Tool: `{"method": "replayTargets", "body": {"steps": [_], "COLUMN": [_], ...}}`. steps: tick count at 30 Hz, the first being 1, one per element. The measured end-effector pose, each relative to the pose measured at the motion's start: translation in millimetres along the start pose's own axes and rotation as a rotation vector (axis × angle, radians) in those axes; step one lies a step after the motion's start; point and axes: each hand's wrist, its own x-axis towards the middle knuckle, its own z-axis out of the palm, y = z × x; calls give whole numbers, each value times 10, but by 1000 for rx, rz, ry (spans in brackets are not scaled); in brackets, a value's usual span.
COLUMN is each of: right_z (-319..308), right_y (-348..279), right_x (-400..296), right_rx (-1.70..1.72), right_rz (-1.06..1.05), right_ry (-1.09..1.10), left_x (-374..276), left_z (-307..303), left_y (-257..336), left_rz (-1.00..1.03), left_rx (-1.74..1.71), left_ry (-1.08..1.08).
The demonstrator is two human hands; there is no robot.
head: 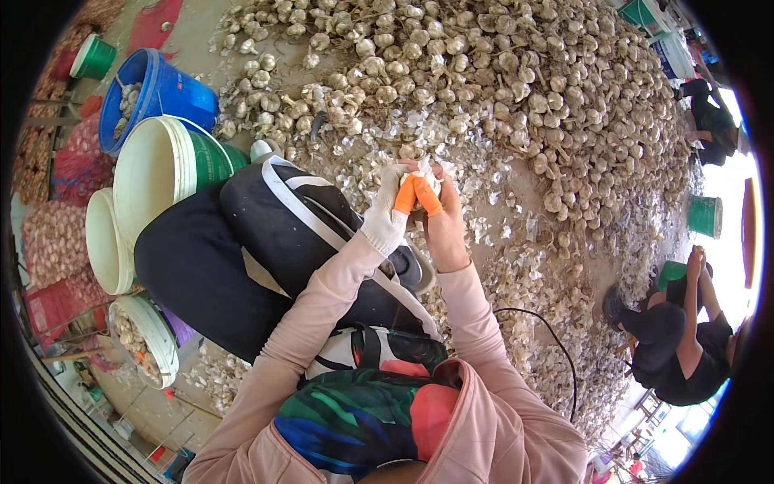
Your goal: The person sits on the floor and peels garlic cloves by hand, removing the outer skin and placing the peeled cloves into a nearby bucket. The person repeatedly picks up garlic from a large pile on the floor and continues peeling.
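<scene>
My left hand (387, 218) wears a white knit glove, with an orange finger cot over the thumb. The right hand (446, 236) is bare apart from a similar orange cot on its thumb. Both hold one garlic bulb (430, 178) between them, thumbs side by side on the near side. Fingers hide most of the bulb, and loose white papery skin sticks out at its top. Below and around the hands, garlic skins (478, 227) litter the floor. A large heap of unpeeled garlic bulbs (484, 78) spreads beyond them.
At my left stand a green bucket with a pale inside (154, 175), a blue bucket (181, 91) and a white bucket holding garlic (163, 357). A black cable (562, 348) curves across the skins at right. Another person (677, 345) sits farther right.
</scene>
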Motion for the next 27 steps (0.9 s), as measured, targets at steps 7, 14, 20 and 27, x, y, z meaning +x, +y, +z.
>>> {"method": "replayTargets", "body": {"steps": [7,14,20,27], "right_z": [-188,-245,-141,-319], "right_y": [75,75,275,271], "right_x": [255,63,124,210], "right_rx": [565,-921,-63,-530], "right_rz": [318,-265,-36,-198], "right_ry": [158,120,249,229], "left_x": [79,92,49,16], "left_z": [-41,-29,-40,-79], "left_y": [21,-131,-58,-23], "left_rz": [255,-12,-144,-178], "left_rx": [165,-84,-248,-477], "left_ry": [-37,46,-22,-6]}}
